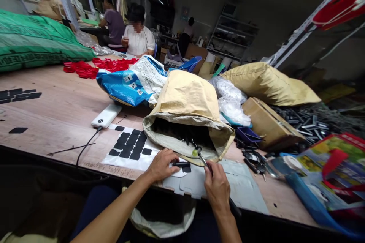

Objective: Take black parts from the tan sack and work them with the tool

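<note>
My left hand (163, 166) rests at the table's front edge, its fingers closed on one end of a small dark bar-shaped part (182, 164). Beneath that part lies a black square pad on white paper. My right hand (217, 185) grips a small hammer (203, 158) with a metal shaft, a yellow-green tip and a black handle end. The hammer's head is at the mouth of a tan sack (189, 95), which lies open towards me with dark parts inside. A grey board (242, 186) lies under my hands.
A white sheet with black pads (129, 145) and a white power bank (107, 116) with a cable lie left. Black parts (253, 159), a cardboard box (270, 123) and a colourful bag (336, 167) crowd the right. Another open sack (162, 231) hangs below the edge. Several people sit or stand behind.
</note>
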`<action>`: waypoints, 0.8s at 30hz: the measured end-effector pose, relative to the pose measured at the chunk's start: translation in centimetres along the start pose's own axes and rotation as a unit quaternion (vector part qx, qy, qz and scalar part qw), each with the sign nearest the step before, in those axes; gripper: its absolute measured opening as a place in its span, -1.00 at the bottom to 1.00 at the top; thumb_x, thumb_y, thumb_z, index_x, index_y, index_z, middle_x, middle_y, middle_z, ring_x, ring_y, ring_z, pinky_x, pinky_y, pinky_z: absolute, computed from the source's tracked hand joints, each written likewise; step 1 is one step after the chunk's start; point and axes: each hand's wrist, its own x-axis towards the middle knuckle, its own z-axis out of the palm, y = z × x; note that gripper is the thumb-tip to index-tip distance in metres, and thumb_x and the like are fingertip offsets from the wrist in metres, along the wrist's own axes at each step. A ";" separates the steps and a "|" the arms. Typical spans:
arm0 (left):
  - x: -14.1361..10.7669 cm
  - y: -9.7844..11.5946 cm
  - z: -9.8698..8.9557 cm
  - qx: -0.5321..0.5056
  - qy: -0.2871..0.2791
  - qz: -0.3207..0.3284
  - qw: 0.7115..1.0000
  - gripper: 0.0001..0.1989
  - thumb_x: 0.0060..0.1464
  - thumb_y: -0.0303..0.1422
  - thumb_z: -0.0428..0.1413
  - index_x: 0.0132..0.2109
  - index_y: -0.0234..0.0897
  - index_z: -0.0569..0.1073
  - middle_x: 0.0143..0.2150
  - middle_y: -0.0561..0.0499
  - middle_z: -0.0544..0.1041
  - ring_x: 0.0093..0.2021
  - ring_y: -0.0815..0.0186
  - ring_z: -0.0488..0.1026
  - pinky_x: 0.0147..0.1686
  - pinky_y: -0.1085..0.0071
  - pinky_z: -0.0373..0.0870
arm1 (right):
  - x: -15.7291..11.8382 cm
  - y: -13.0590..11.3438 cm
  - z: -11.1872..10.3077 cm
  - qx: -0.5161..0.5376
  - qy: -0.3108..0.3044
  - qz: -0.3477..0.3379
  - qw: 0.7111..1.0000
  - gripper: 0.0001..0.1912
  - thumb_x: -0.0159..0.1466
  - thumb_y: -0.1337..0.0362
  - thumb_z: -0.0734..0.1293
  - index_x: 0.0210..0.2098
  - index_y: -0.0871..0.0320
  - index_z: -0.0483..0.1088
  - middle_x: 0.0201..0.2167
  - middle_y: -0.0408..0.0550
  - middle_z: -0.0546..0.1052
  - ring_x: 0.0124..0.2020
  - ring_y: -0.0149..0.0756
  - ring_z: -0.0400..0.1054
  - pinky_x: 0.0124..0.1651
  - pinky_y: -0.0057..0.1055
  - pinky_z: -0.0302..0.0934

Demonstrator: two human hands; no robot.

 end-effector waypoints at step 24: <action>0.2 0.5 -0.6 0.000 -0.008 -0.024 1.000 -0.83 0.05 -0.31 0.29 -0.16 -0.14 0.62 -0.26 0.04 0.52 -0.17 0.23 0.37 -0.16 0.32 0.24 | -4.2 -5.2 -0.9 0.102 -0.067 -0.033 0.992 -0.57 0.43 0.35 0.13 0.20 0.03 0.42 -0.29 -0.06 0.44 -0.27 -0.33 0.41 -0.16 -0.46 0.32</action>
